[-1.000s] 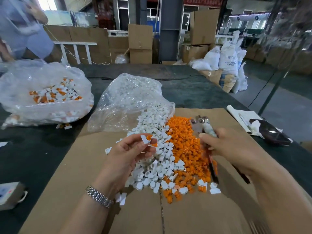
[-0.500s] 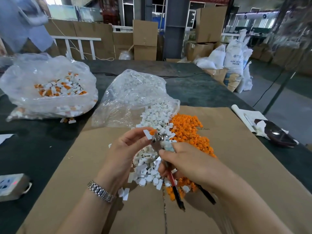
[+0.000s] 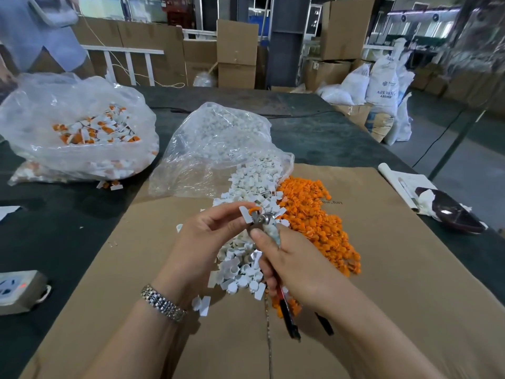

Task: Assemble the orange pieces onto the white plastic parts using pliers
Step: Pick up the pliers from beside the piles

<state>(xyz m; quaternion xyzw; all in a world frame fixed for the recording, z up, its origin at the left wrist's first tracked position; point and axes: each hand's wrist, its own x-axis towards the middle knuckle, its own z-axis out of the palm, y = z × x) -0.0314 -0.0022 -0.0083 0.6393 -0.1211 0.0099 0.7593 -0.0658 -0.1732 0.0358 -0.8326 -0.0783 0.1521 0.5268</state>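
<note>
My left hand [image 3: 207, 236] pinches a white plastic part [image 3: 245, 214] with an orange piece [image 3: 254, 208] on its top. My right hand [image 3: 295, 266] grips pliers [image 3: 263, 222] with red and black handles, and the metal jaws sit against that part. Below the hands a heap of loose white parts [image 3: 246, 258] lies on the cardboard sheet [image 3: 410, 269], with a heap of orange pieces [image 3: 319, 222] beside it on the right.
A clear bag of white parts [image 3: 216, 143] lies open behind the heaps. A second bag [image 3: 76, 127] at the left holds assembled white-and-orange parts. A power strip [image 3: 16, 291] sits at the left edge, a dark dish with paper [image 3: 451, 214] at the right. A person stands far left.
My right hand brought the pliers from over the orange heap leftward to the part in my left hand. The jaws now touch the part.
</note>
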